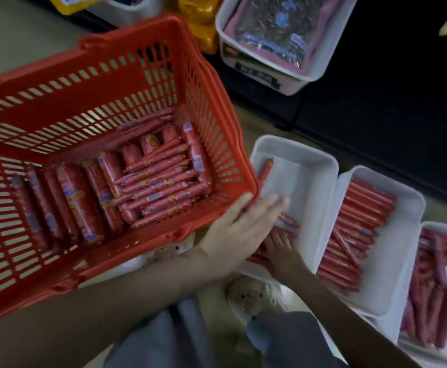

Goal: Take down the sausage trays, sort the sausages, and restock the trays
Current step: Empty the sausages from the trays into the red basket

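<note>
On the left we've got the red basket (111,75) full of sausages (150,179). Our left hand (241,227) hovers flat, fingers straight, over the first white tray (304,166) — our right hand (283,256) rests on the loose sausages (288,221) in it, grip half hidden, can't tell. The second tray (397,248) and third tray (445,226) are fuller.

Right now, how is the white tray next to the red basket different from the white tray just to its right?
The tray beside the basket is mostly bare: one sausage at its far end, a few under the right hand. The middle tray holds a packed row. The left hand is over the first tray too; none is at the middle tray. Both are white and rectangular.
</note>
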Motion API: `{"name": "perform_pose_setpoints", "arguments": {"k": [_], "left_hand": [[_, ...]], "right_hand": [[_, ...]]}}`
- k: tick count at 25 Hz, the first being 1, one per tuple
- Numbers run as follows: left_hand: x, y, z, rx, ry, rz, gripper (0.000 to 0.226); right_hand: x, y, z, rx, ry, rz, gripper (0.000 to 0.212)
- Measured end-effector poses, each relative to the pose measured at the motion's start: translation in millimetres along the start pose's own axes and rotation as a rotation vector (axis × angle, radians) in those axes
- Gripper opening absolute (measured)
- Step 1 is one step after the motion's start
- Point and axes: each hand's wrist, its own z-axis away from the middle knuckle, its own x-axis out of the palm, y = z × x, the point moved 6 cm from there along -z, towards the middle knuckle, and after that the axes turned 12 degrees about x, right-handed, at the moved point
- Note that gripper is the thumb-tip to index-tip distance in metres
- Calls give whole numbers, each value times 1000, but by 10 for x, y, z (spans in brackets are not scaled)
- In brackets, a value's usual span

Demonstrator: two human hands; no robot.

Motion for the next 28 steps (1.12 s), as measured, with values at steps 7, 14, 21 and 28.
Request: {"name": "perform_pose_setpoints", "arguments": {"k": [7, 14, 21, 28], "left_hand": [[760, 365, -94, 272, -408, 257, 48], [1185, 117, -224, -351, -543, 503, 64], [1680, 59, -428, -581, -697, 725, 77], [1585, 90, -413, -677, -331, 807, 41]], "right_hand": [[-479, 48, -141, 43, 345, -96, 30], [-686, 429, -136, 435, 154, -1205, 7], [-913, 608, -358, 523, 167, -1266, 18], [-878, 425, -425, 384, -32, -1687, 14]]}}
